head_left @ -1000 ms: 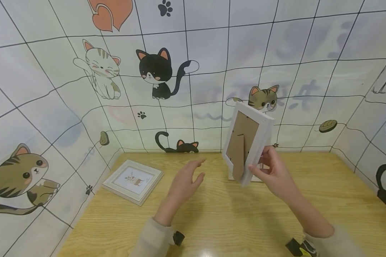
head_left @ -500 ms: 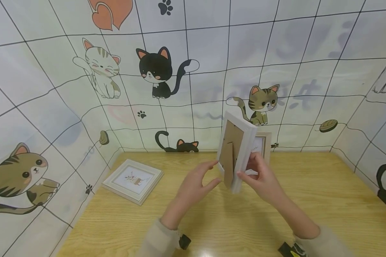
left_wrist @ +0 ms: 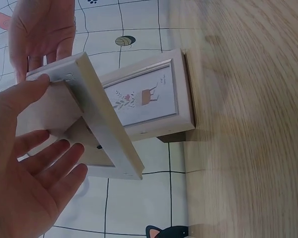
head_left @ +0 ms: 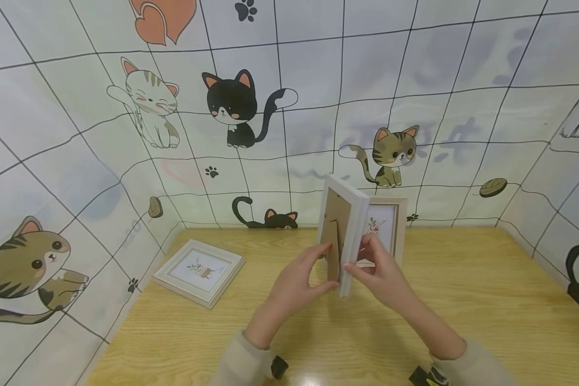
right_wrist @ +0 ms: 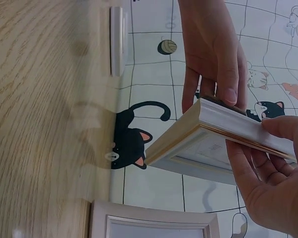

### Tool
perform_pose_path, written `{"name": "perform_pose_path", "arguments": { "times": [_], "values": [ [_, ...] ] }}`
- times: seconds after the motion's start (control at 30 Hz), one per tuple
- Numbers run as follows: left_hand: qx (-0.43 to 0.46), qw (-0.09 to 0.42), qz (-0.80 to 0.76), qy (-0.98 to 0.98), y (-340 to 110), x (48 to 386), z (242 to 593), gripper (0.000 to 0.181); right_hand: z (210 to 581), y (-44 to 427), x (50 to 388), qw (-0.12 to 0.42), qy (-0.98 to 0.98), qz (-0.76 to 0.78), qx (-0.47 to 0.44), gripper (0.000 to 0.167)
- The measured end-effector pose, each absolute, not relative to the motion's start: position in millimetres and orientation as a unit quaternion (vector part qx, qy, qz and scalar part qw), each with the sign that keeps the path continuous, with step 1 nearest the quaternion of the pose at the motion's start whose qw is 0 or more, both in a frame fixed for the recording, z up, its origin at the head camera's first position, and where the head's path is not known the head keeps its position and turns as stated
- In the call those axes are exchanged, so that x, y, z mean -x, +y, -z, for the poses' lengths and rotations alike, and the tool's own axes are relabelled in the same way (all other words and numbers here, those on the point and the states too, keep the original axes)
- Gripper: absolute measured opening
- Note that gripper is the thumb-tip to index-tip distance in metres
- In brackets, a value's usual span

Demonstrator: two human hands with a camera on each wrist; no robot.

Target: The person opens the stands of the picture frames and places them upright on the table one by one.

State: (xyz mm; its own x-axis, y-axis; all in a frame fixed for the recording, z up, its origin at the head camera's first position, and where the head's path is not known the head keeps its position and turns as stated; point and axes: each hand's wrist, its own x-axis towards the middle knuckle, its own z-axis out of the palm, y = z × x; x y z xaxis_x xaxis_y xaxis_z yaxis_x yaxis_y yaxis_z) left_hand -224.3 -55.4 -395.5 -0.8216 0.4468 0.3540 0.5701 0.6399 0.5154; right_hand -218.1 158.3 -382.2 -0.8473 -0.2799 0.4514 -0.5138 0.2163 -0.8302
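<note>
A white picture frame (head_left: 356, 230) is held upright and slightly tilted above the table, its brown back turned toward me. My right hand (head_left: 383, 273) grips its right edge, thumb at the back and fingers on the front side. My left hand (head_left: 294, 281) is at the lower back, fingers spread around the brown easel stand (head_left: 333, 252). In the left wrist view its thumb overlaps the end of the stand (left_wrist: 59, 106), with the fingers relaxed beside it; firm contact is unclear. Behind, a second picture frame (head_left: 399, 225) with a potted-plant print stands upright, partly covered.
A third picture frame (head_left: 166, 276) lies face up at the left of the wooden table (head_left: 173, 343). Cat-patterned cloth walls (head_left: 313, 75) enclose the table at the back and both sides.
My right hand has brought the held picture frame left and lower, uncovering the standing one behind. My left hand has moved right and up to the back of the held frame.
</note>
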Motion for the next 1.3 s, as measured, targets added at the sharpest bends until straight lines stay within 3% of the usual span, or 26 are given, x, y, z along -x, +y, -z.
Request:
{"name": "perform_pose_path", "arguments": {
  "times": [0.33, 0.87, 1.3],
  "values": [
    [0.282, 0.093, 0.293, -0.909, -65.4, 221.1, 392.8, 0.073, 386.7, 152.7, 220.0, 0.103, -0.775, -0.56, -0.273, 0.037],
    [0.285, 0.111, 0.279, -0.911, -85.7, 218.6, 383.9, 0.053, 392.5, 154.5, 223.5, 0.085, -0.774, -0.569, -0.264, 0.034],
    [0.291, 0.151, 0.282, -0.902, -92.1, 222.4, 384.5, 0.047, 398.4, 154.8, 225.5, 0.065, -0.784, -0.565, -0.249, 0.036]
  ]
}}
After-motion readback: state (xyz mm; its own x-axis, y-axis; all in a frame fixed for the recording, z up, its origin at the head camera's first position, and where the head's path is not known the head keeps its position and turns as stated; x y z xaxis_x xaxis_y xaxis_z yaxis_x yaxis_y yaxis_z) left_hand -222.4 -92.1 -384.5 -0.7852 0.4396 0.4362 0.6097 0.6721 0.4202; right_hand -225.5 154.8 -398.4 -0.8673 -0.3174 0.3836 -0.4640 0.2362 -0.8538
